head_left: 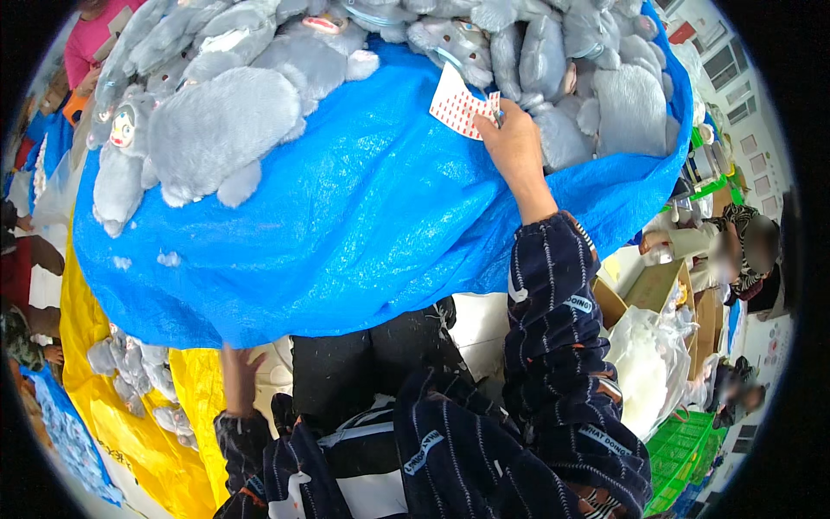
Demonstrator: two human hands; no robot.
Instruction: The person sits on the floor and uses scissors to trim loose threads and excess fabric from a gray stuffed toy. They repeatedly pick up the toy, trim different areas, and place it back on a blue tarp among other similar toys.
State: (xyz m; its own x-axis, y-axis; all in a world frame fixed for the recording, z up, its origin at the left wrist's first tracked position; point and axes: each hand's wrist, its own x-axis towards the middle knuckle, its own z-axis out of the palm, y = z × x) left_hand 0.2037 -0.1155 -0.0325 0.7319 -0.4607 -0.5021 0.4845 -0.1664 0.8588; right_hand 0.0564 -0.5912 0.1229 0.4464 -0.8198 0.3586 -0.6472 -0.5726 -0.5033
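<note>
My right hand (pixel 516 145) is closed on a white sheet with rows of small red marks (pixel 458 105), which looks like a label sheet. A small dark item shows by its fingertips, too small to name. The sheet is over a blue tarp (pixel 346 199), beside a heap of grey plush toys (pixel 226 117) with fluffy bodies and small faces. My left hand (pixel 242 376) is low at the tarp's near edge, slightly blurred. Its visible fingers are apart, with nothing seen in them, and the tarp edge covers part of it.
To the left, a yellow tarp (pixel 130 432) holds more grey plush pieces (pixel 130 368). An opened cardboard box (pixel 648 290), a clear plastic bag (pixel 644 363) and a green crate (pixel 679 454) stand at the right. Other people sit along both sides; one wears a pink top (pixel 91 39).
</note>
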